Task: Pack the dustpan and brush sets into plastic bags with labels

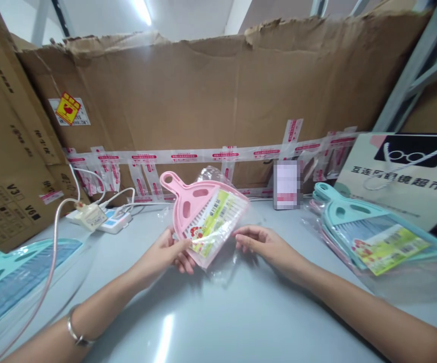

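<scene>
A pink dustpan with a small brush (186,207) is tilted above the table in a clear plastic bag (224,269), a yellow-green label card (211,222) across its front. My left hand (175,252) grips its lower left edge, thumb on the front and fingers behind. On the other side, my right hand (258,241) is closed, thumb and fingertips pinched at the bag's right edge. To the right lies a stack of bagged dustpans (370,222), a turquoise one on top and pink beneath. Another turquoise dustpan (25,267) lies at the far left.
A power strip (116,222) with a plugged-in adapter (92,217) sits back left; its pale cable (55,242) runs toward the front. A phone (287,185) leans against the cardboard wall (203,101). A paper bag (400,176) stands behind the stack, beside a metal post (411,75).
</scene>
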{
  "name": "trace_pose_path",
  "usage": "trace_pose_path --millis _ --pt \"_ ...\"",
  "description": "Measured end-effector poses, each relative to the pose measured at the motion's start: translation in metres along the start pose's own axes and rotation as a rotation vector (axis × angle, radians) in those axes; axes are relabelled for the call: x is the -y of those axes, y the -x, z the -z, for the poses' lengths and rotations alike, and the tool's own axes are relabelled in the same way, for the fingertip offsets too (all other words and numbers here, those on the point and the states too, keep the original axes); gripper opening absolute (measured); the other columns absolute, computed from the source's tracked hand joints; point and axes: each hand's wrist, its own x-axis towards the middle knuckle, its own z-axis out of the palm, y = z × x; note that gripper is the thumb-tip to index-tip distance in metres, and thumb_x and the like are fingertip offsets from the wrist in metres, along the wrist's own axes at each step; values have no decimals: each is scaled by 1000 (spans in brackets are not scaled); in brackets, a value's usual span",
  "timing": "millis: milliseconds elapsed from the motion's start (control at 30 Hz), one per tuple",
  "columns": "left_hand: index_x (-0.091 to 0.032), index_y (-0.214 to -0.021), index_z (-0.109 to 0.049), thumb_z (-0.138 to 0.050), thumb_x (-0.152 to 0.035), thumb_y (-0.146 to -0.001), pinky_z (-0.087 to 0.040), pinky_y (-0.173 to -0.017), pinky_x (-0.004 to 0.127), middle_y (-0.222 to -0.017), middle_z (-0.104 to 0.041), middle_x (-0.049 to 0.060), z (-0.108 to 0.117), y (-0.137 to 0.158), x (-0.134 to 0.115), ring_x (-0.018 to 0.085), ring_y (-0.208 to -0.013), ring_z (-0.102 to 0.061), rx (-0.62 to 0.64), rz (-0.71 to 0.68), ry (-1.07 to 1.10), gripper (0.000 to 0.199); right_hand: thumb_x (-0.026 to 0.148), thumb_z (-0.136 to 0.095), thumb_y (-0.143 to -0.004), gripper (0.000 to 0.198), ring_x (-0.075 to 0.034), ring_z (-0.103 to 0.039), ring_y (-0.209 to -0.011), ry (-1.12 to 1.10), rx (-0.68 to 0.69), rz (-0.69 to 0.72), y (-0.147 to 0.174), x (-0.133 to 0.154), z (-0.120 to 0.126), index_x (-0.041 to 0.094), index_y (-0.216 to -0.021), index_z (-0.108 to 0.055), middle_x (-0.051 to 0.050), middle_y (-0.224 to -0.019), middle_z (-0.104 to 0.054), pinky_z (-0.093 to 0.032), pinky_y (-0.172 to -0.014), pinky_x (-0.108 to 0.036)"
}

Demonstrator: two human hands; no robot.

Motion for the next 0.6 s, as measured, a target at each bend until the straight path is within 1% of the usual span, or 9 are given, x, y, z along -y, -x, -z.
trace_pose_path --millis 67,100,167,233,300,367,433,533,600 --pt "-18 -99 -35 -61 -46 -73 -41 -41 17 -58 -67 1 -5 3 -1 13 -46 -62 80 -7 19 45 47 -69 -64 34 -10 -52 -61 -178 -85 -6 -2 -6 -8 16 -71 -55 1 -65 -59 -41 -61 -25" --pt "-18 -102 -35 -61 -47 -73 -42 -41 18 -59 -67 2 -8 4 0 13 -47 -63 112 -16 30 49 44 -71 -62 34 -10 -54 -62 -274 -120 -8 -2 -7 -11 17 -70 -52 2 -65 -59 -42 -62 -24" --pt "-18 -105 -34 -62 -49 -72 -43 -43 19 -60 -68 2 -12 4 3 14 -49 -64 148 -23 48 53 36 -75 -60 35 -11 -58 -69 -465 -149 -9 -1 -7 -14 19 -77 -51 2 -73 -63 -46 -68 -25" --pt "-18 -104 -36 -61 -52 -71 -44 -43 19 -62 -68 2 -13 3 6 15 -51 -64 157 -8 53 53 30 -75 -63 37 -12 -62 -75 -585 -127 -12 0 -6 -13 21 -89 -50 1 -82 -65 -49 -72 -25" --pt "-17 -93 -43 -57 -58 -71 -42 -40 19 -62 -67 3 -11 1 7 15 -49 -63 159 -6 37 49 27 -73 -66 39 -10 -63 -71 -611 -88 -50 0 -4 -11 22 -98 -51 1 -83 -67 -51 -66 -21" --pt "-16 -76 -46 -50 -65 -71 -38 -36 19 -58 -64 3 -6 -1 5 13 -44 -60 119 -54 8 49 24 -72 -68 36 -9 -63 -63 -602 -73 -102 1 -2 -9 21 -99 -53 0 -78 -68 -52 -58 -17" --pt "-16 -65 -45 -47 -67 -71 -36 -34 19 -53 -60 1 0 -2 1 11 -40 -56 50 -124 -26 52 22 -71 -69 33 -8 -63 -57 -598 -85 -138 2 1 -9 19 -98 -55 0 -73 -68 -53 -53 -16" --pt "-15 -63 -50 -49 -63 -73 -38 -38 19 -52 -56 0 11 -5 -8 10 -43 -55 -43 -223 -75 49 19 -70 -69 32 -8 -63 -55 -609 -98 -159 5 7 -13 18 -98 -56 -1 -72 -69 -54 -56 -16" --pt "-14 -66 -54 -49 -58 -77 -40 -42 20 -56 -57 0 20 -6 -11 11 -48 -56 -53 -241 -81 46 19 -70 -70 32 -7 -63 -56 -614 -85 -161 8 9 -14 18 -99 -56 -1 -76 -69 -54 -58 -17"
